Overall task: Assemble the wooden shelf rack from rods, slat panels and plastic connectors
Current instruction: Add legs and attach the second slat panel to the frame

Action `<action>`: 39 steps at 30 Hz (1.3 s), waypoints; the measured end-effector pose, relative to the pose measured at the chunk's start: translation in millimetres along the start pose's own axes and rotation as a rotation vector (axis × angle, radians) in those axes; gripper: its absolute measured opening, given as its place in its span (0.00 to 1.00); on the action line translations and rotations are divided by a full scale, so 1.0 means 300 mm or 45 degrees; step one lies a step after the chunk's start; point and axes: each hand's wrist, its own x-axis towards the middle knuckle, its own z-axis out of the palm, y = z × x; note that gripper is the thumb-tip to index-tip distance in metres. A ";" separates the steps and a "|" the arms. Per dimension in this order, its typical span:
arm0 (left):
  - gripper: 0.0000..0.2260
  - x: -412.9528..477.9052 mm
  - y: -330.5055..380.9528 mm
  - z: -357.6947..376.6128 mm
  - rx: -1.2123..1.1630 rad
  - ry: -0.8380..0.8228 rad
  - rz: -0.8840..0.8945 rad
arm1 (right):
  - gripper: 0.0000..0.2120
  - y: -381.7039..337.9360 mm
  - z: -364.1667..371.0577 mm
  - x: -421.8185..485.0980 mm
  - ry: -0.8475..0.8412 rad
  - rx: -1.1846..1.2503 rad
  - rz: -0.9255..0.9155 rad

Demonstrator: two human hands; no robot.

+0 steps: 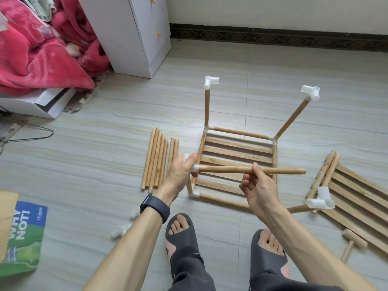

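- Dark slippers (181, 234) on floor (105, 164), nearest.
- Left hand (180, 173): fingers clenched round white connector (194, 168) on end of rod (279, 171).
- Right hand (258, 185): fingers pinch that rod mid-length, held level above part-built rack (239, 133).
- Open white box (35, 106) far left; contents not discernible.

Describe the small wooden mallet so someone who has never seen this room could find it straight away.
Find the loose slat panel lying flat at the picture's right edge. Just past its near edge lies the wooden mallet. Unlike the plain rods, it has a stubby block head set crosswise on a thin handle.
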 end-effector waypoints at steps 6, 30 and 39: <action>0.17 0.002 0.017 0.018 -0.064 0.127 0.010 | 0.12 0.022 0.029 -0.051 -0.070 -0.087 -0.135; 0.29 -0.055 0.384 0.501 1.313 -0.583 0.841 | 0.17 -0.202 -0.439 -0.231 0.448 -0.808 -0.833; 0.13 -0.043 0.287 0.606 1.398 -0.546 1.045 | 0.25 -0.212 -0.401 -0.017 0.195 -0.916 -0.651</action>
